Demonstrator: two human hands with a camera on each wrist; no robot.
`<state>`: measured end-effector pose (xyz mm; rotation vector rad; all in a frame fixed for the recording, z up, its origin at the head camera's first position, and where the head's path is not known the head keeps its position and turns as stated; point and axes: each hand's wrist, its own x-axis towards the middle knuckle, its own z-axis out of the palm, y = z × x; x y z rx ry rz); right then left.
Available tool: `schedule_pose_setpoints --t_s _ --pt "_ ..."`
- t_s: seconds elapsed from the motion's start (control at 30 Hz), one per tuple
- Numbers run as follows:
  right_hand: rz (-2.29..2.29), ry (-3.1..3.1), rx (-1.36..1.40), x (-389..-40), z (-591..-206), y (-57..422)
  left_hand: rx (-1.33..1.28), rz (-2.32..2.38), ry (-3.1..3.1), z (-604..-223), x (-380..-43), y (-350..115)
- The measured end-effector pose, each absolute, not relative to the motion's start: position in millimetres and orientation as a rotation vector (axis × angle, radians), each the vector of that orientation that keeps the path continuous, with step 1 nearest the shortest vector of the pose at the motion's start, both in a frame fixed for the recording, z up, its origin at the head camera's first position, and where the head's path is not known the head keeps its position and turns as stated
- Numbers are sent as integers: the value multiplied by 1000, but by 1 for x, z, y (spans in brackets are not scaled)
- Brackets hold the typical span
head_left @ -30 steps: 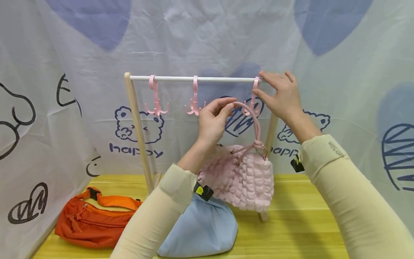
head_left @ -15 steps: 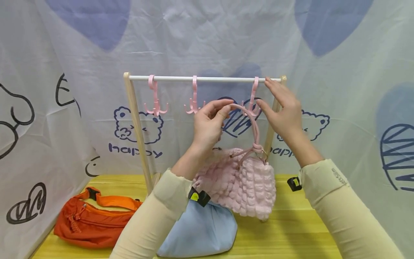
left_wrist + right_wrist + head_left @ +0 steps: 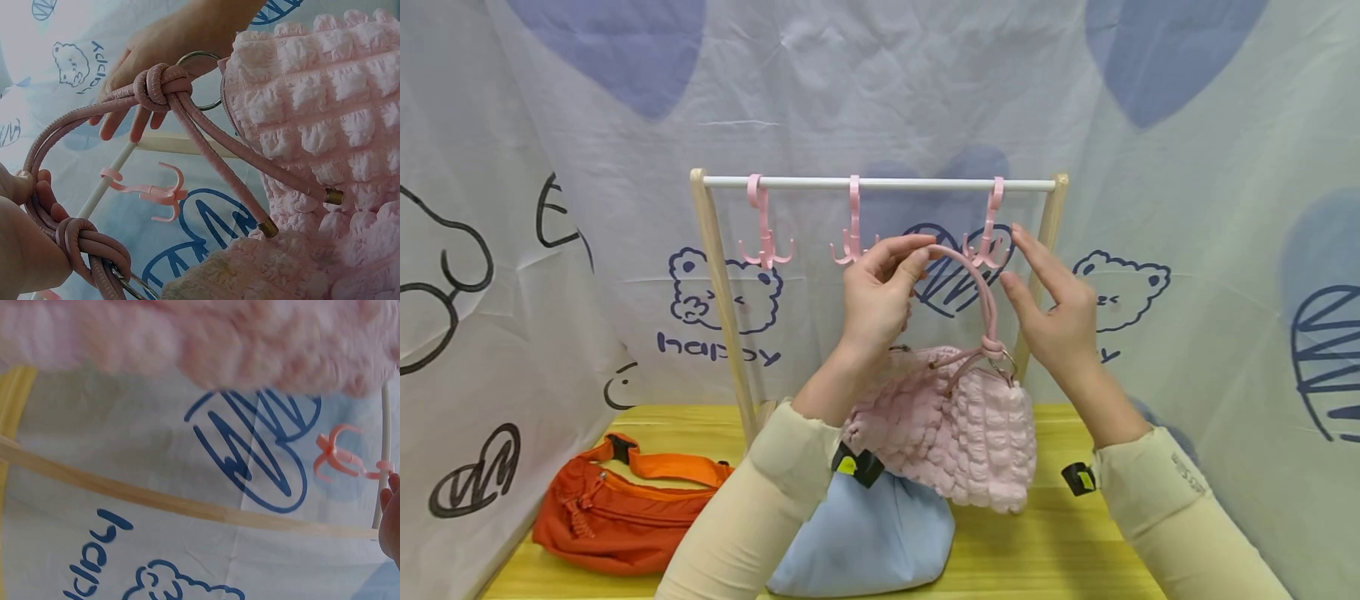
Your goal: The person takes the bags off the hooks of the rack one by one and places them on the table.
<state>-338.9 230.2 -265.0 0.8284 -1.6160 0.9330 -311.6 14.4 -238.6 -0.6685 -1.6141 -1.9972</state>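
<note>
A pink puffy handbag hangs in the air by its thin looped handle. My left hand pinches the top of that handle between thumb and fingers. In the left wrist view, knots and metal rings join the handle to the bag. To the right of the handle is my right hand, fingers extended and apart, holding nothing. The rightmost pink hook hangs from the white rail between the two hands, just behind the handle; the right wrist view also shows this hook.
The rail runs across a wooden-legged rack. Two more pink hooks, one on the left and one in the middle, hang from it. An orange waist bag and a light blue bag lie on the yellow table.
My right hand has come off the rail by the right hook and moved down. My left hand has shifted slightly left with the handbag, still gripping its handle.
</note>
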Motion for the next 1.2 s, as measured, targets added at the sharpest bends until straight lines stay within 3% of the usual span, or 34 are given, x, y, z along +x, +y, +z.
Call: schedule_pose_setpoints --t_s 0.7,1.2 --pt "952 -1603 1002 -301 -326 224 -610 -2007 -1617 -247 -307 7" --pt "862 -1602 1089 -302 -362 222 -571 -2026 -1617 -248 -308 2"
